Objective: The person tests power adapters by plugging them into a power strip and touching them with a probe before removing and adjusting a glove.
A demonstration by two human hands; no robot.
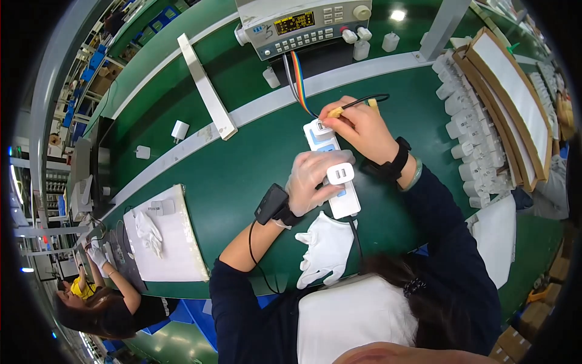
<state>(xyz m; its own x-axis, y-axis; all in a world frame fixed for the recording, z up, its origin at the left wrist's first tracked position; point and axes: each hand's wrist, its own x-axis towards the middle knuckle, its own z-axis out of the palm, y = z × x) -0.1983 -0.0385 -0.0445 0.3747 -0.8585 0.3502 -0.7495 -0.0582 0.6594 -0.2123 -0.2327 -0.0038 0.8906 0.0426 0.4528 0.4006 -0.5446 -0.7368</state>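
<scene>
A white power strip (345, 203) lies on the green bench in front of me. My left hand (312, 176), in a thin clear glove with a black device strapped at the wrist, holds a small white charger (340, 174) plugged into the strip. My right hand (362, 128), with a black watch and a green bangle, pinches a yellow-tipped plug on a black cable (364, 100) at a second charger (320, 129) on the strip's far end. A rainbow ribbon cable (298, 79) runs up to a grey test instrument (303, 24).
A white cloth glove (324, 249) lies near my chest. Rows of several white chargers (473, 133) and cardboard-edged trays (515, 91) stand at the right. A white foam pad (167, 236) sits left, where another person (103, 297) works. Loose chargers (180, 130) rest by a white rail.
</scene>
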